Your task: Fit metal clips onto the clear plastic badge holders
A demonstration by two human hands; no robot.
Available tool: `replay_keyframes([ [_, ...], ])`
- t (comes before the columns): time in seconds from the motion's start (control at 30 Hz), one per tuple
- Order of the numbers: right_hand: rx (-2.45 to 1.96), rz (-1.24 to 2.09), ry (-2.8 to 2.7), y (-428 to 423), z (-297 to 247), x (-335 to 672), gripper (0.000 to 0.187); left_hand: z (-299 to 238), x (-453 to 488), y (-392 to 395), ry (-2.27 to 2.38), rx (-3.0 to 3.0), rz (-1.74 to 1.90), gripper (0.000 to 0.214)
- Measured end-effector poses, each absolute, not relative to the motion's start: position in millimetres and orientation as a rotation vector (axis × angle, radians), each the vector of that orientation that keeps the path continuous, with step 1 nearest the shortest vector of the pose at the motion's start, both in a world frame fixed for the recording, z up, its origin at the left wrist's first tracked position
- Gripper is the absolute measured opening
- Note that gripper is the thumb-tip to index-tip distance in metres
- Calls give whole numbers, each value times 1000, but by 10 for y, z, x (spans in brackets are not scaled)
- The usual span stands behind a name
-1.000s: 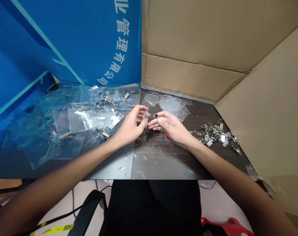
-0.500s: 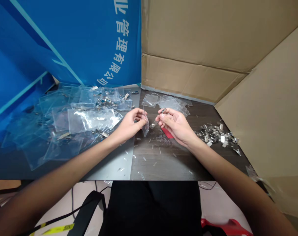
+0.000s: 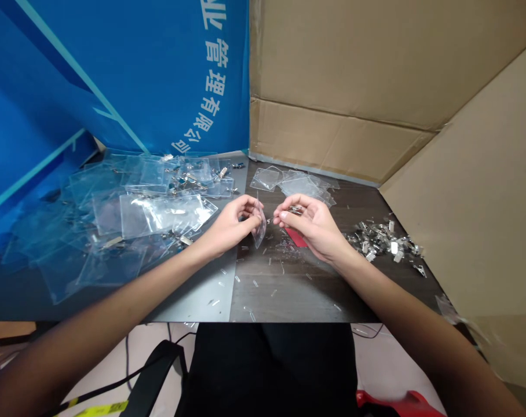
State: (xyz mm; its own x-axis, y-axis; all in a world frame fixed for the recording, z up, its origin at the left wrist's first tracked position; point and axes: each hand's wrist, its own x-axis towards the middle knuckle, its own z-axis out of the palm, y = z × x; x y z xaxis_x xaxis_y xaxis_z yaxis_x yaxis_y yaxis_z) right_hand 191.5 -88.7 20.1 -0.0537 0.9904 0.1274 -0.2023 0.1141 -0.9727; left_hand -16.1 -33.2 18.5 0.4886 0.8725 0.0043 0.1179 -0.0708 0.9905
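My left hand [image 3: 232, 223] pinches a small clear plastic sleeve [image 3: 259, 227] by its top edge, and the sleeve hangs down above the dark table [image 3: 289, 284]. Close on its right, my right hand [image 3: 309, 223] grips a small metal clip [image 3: 294, 209] between thumb and fingers, with the clip's strap end pointing at the sleeve. The two hands are a few centimetres apart over the middle of the table. A small red piece [image 3: 295, 236] lies under my right hand.
A heap of clear sleeves with clips [image 3: 150, 211] covers the left side. A small stack of bare sleeves [image 3: 298, 184] lies at the back, a pile of metal clips [image 3: 384, 242] at the right. Blue board and cardboard walls enclose the table. Tiny plastic scraps litter the front.
My hands drew apart, then came back together. The right hand turned the clip and brought it level with the sleeve's top edge. The sleeve stays in the left hand.
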Motion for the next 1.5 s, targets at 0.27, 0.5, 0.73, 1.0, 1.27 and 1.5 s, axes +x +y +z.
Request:
replay_keyframes([
  [0.27,-935,1210,-1153,-889,218,1905,45,191,-154,-338,823,1364,787,22],
  [0.5,-897,1180,-1146,-892,231,1901,44,204,-167,-320,822,1279,809,26],
  [0.73,-923,1030,-1256,-915,263,1892,41,210,-172,-310,795,1281,806,23],
  [1.0,-1010,963,-1250,-981,296,1864,36,186,-175,-315,794,1362,835,28],
  [1.27,-1025,1066,-1289,-954,263,1872,36,167,-182,-324,775,1616,838,29],
  [1.5,-937,1329,-1159,-928,195,1895,34,166,-200,-309,814,1567,863,30],
])
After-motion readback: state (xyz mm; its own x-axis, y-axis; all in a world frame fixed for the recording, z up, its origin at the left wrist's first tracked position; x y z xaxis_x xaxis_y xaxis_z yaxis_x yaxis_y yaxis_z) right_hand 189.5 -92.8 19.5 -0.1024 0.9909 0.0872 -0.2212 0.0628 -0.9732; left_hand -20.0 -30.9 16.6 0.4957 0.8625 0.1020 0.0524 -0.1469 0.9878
